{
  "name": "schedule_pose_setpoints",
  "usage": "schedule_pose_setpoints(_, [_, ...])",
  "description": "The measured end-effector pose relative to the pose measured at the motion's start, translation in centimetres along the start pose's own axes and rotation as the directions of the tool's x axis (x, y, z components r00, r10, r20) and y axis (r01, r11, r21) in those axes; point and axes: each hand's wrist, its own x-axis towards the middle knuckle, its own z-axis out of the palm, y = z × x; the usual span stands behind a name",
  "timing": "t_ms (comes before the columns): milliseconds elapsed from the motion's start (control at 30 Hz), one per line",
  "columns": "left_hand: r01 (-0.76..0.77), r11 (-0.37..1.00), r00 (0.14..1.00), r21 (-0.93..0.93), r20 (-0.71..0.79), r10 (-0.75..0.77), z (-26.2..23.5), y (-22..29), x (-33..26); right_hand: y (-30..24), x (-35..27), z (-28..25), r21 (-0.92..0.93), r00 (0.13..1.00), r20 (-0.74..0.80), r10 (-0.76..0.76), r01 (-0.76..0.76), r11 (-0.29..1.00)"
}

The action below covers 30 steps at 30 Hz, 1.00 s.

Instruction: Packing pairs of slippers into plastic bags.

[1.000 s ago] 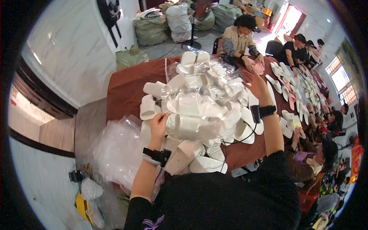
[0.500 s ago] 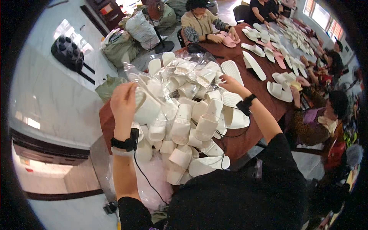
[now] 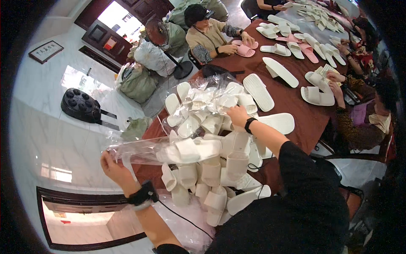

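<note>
My left hand [image 3: 113,166] grips the end of a clear plastic bag [image 3: 144,150] stretched sideways, with a white slipper [image 3: 192,150] inside it. Further in, my right hand [image 3: 237,115] rests on a heap of white slippers [image 3: 211,122], its fingers on a clear wrapper; whether it grips anything I cannot tell. Both wrists wear black bands, and a thin cable runs from the left one. The heap lies on a dark red table [image 3: 292,99].
More white and pink slippers [image 3: 292,46] cover the far table. A person in a beige top [image 3: 207,36] handles a pink slipper; others sit along the right side. Stuffed sacks [image 3: 137,82], a standing fan [image 3: 158,36] and a black case [image 3: 80,106] stand on the pale floor.
My left hand has pulled away to the left, drawing out a clear bag with a slipper in it. My right hand shifted up onto the heap's middle. The view swung right.
</note>
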Motion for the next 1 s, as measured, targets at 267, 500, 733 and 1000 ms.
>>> schedule_pose_setpoints(267, [0.034, 0.895, 0.964, -0.445, 0.250, 0.087, -8.7, 0.8, 2.2, 3.2, 2.1, -1.4, 0.322, 0.982, 0.156, 0.108, -0.154, 0.934])
schedule_pose_setpoints(500, [0.103, 0.911, 0.993, -0.400, 0.088, -0.074, -25.2, -1.6, -3.1, 0.1, -0.6, 0.0, 0.091, 0.987, 0.138, 0.081, -0.095, 0.991])
schedule_pose_setpoints(733, [0.496, 0.831, 0.842, -0.254, -0.093, -0.531, -38.5, -8.7, -14.3, 2.3, 2.2, -2.9, 0.310, 0.965, -0.187, 0.182, -0.118, 0.943])
schedule_pose_setpoints(1000, [0.607, 0.732, 0.708, -0.309, -0.207, -0.675, -49.6, -13.9, -22.4, 0.5, 8.8, -24.8, 0.868, 0.939, -0.293, 0.183, 0.180, 0.463])
